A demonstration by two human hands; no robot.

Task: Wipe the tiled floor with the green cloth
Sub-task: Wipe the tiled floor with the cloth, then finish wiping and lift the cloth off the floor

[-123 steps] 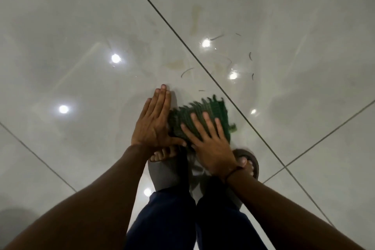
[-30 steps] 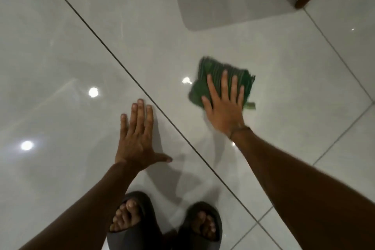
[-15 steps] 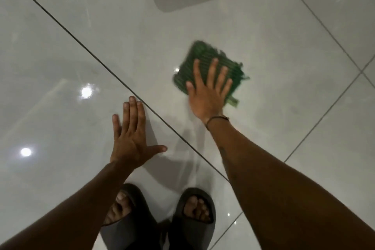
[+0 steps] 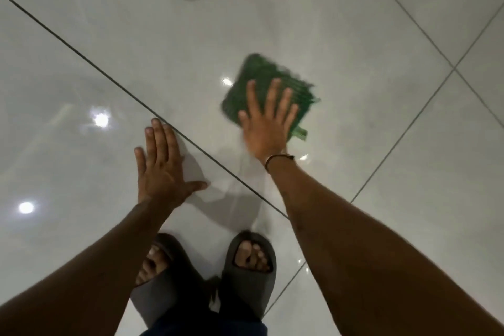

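The green cloth (image 4: 268, 91) lies flat on the glossy tiled floor (image 4: 341, 43), blurred at its edges. Our right hand (image 4: 268, 128) presses on its near part, fingers spread wide and flat, gripping nothing. Our left hand (image 4: 161, 169) rests open-palmed on the tile left of a dark grout line (image 4: 81, 58), fingers straight, thumb out. Below, we see our feet in dark sandals (image 4: 246, 271).
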